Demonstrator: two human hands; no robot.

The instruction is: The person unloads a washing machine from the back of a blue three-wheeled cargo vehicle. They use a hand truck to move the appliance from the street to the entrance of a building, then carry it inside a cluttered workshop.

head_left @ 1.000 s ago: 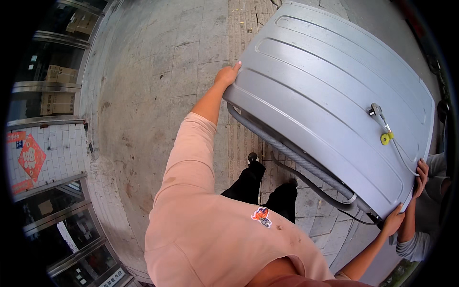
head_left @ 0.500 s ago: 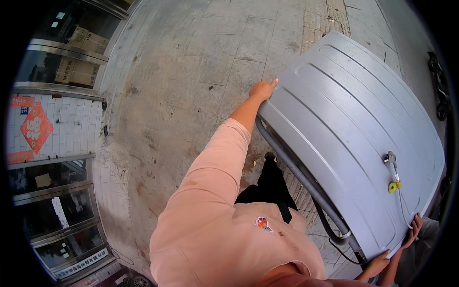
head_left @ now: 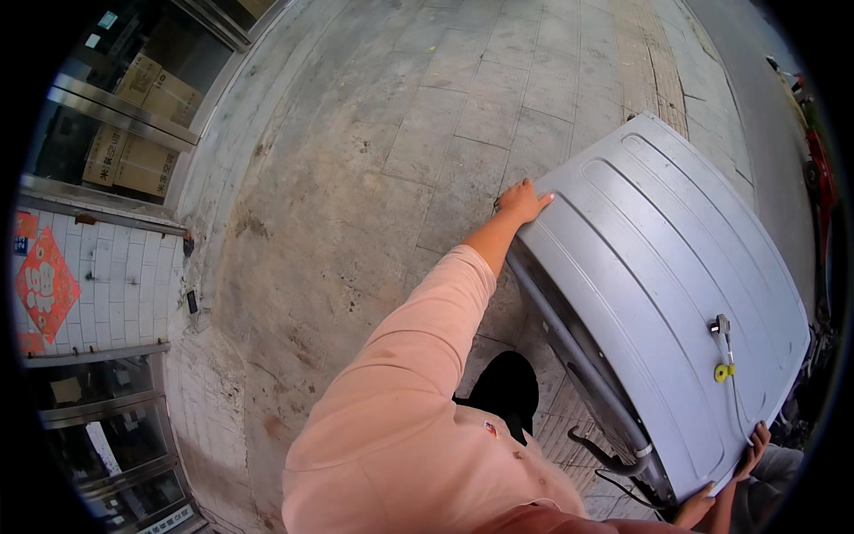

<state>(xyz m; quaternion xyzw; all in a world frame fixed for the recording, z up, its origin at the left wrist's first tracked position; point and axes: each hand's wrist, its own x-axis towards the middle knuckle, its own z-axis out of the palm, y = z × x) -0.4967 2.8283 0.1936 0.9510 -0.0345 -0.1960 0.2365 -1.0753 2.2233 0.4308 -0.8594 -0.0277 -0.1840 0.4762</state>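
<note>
A large silver washing machine point(head_left: 649, 276) is tilted on my right, its ribbed panel facing up. My left hand point(head_left: 523, 201) grips the panel's far-left corner, thumb on top and the other fingers over the edge. At the lower right, what appears to be my right hand point(head_left: 695, 507) is closed on the bottom edge, partly cut off by the picture's rim. A second hand point(head_left: 754, 445), apparently a co-worker's, holds the edge beside it. A plug point(head_left: 720, 326) and a yellow-green tag point(head_left: 724, 372) hang on the panel. A grey hooked hose point(head_left: 614, 463) sticks out underneath.
Worn grey paving point(head_left: 347, 240) spreads ahead and left. Shop doors with cardboard boxes point(head_left: 133, 160) behind the glass line the left, beside a white tiled wall point(head_left: 116, 294). A road point(head_left: 765, 107) with a red vehicle point(head_left: 820, 187) runs along the right. Someone's grey clothing point(head_left: 769, 470) shows lower right.
The washing machine's far end and my left hand now appear lower in view, the hand slightly further right. My leg has shifted with a step. Both ends remain held.
</note>
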